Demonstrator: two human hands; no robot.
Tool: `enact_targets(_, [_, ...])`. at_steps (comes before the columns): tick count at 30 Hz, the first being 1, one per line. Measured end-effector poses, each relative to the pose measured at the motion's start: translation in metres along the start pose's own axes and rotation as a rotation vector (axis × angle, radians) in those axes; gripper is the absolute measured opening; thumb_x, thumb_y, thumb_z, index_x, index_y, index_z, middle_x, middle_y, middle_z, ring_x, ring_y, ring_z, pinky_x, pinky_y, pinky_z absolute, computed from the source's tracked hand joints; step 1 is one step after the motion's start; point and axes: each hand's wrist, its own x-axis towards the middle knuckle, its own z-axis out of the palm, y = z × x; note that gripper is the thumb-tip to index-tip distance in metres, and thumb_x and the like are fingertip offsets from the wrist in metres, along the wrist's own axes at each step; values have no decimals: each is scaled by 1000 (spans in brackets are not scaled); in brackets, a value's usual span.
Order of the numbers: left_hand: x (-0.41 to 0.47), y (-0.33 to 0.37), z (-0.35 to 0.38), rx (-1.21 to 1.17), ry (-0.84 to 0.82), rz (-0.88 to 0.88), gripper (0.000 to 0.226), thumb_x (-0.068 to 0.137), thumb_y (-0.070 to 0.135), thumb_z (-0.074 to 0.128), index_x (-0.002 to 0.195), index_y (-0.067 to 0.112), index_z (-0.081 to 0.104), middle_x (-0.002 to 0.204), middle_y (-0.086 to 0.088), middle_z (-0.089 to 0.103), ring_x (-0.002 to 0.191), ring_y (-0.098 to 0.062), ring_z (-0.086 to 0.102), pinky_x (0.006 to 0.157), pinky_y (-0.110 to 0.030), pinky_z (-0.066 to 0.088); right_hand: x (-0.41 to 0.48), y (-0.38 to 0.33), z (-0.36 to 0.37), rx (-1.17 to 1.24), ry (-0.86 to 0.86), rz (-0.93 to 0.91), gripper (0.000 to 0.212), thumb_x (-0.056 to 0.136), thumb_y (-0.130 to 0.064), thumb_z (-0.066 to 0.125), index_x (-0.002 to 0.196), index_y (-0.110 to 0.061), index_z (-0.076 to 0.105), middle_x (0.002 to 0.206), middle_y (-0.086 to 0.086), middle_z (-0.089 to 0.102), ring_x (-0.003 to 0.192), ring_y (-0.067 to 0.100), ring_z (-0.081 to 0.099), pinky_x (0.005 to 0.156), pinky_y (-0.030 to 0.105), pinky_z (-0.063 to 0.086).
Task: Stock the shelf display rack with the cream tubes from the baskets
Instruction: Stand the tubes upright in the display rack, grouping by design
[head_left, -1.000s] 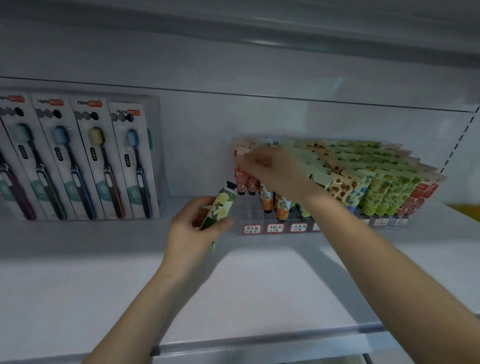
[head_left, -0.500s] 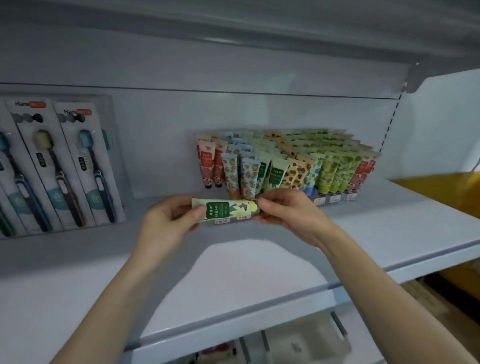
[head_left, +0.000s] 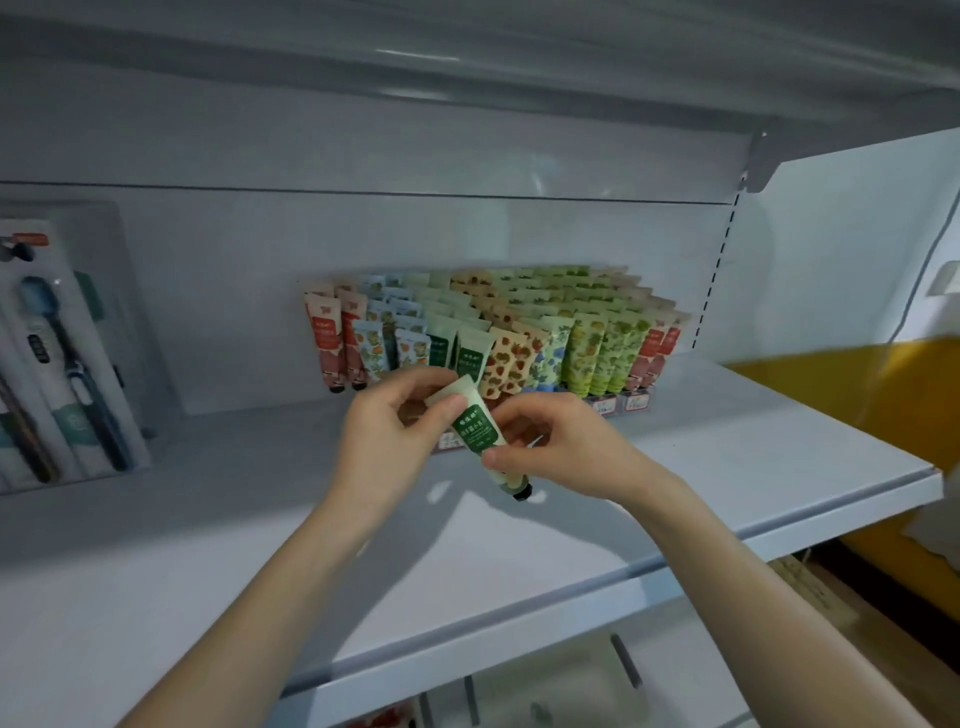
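A pale green cream tube with a dark green label hangs cap-down just in front of the display rack. My left hand pinches its flat crimped top. My right hand pinches its lower part near the black cap. The rack stands at the back of the white shelf and holds several rows of patterned tubes, standing cap-down. No basket is in view.
Boxed toothbrushes stand at the left of the same shelf. A yellow surface lies beyond the shelf's right end. Below the shelf's front edge a lower level with grey dividers shows.
My right hand left the rack and took the tube's cap end. Together the hands turned the tube from upright to level to cap-down. The view swung right.
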Motion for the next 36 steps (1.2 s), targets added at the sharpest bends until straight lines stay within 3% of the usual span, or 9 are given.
enact_targets(4, [-6,-16,35,197,-123,-26,20,86,11,64,106,8,66,90,12,64,83,-1,61,72,-11,44,-3,27,-42,-29,152,113,18,77,-16,74,91,-15,63,85,-4,66,73,6,61,68,21,51])
enact_targets(10, [-26,-39,74,611,-422,-36,44,93,35,54,133,16,50,137,5,49,126,-10,43,100,-18,29,4,56,-91,13,305,227,35,78,-10,69,106,-6,48,85,13,67,68,22,66,65,38,56])
enact_targets(13, [-29,-47,82,663,-445,-26,43,92,43,53,126,16,56,129,4,55,119,-12,48,96,-19,34,9,63,-102,135,320,242,33,85,-13,65,109,0,47,92,21,68,67,29,69,72,48,57])
enact_targets(18, [-34,-47,83,700,-460,-58,75,74,65,25,101,7,64,105,-5,63,97,-17,54,85,-29,43,12,67,-95,190,275,239,35,88,-19,63,113,-1,46,91,12,67,66,23,69,72,43,58])
enact_targets(22, [-35,-45,83,734,-457,-71,52,88,49,42,103,4,64,108,-9,62,101,-20,54,88,-31,42,17,64,-84,221,208,230,27,91,-24,60,108,-9,45,90,8,68,68,21,70,70,39,59])
enact_targets(25, [-36,-47,82,748,-455,-53,53,86,52,37,90,6,62,91,-5,60,86,-17,54,79,-36,45,22,58,-77,224,170,196,18,93,-26,56,98,-14,43,85,1,63,67,18,70,66,32,59])
enact_targets(28, [-39,-47,74,782,-454,-42,41,90,46,44,76,9,56,76,-1,53,74,-14,49,70,-36,44,29,51,-74,160,160,151,21,92,-28,56,85,-11,46,87,9,66,66,19,70,71,41,59])
enact_targets(32, [-45,-43,53,780,-457,-72,61,83,59,33,92,7,63,95,-4,62,88,-17,55,81,-34,46,44,35,-65,114,174,70,23,90,-21,61,73,-16,46,70,8,63,70,28,69,76,52,54])
enact_targets(36, [-52,-43,33,761,-454,-86,75,77,65,24,103,7,64,109,-7,63,100,-18,55,89,-31,44,59,21,-45,76,197,7,18,88,-20,63,103,-20,54,81,11,69,73,30,68,73,46,56])
